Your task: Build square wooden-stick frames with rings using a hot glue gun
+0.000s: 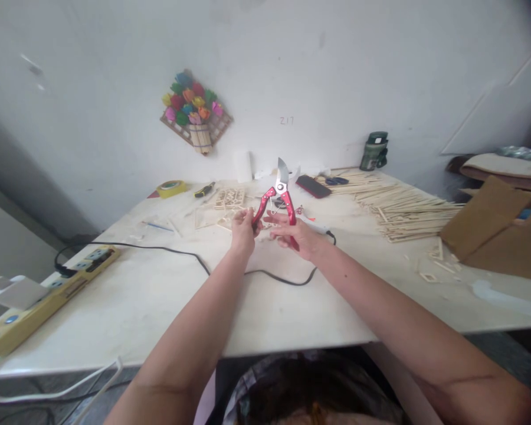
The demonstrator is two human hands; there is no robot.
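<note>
Head camera: I hold the red-handled shears (281, 187) upright above the white table (128, 307), my left hand (243, 231) closed on one handle and my right hand (301, 236) loosely around the other, fingers partly extended. The handles stand spread; the blades seem parted, though the paler one blurs into the background. Wooden sticks (396, 206) lie to the right, and a black cord (292, 284) runs nearer me.
</note>
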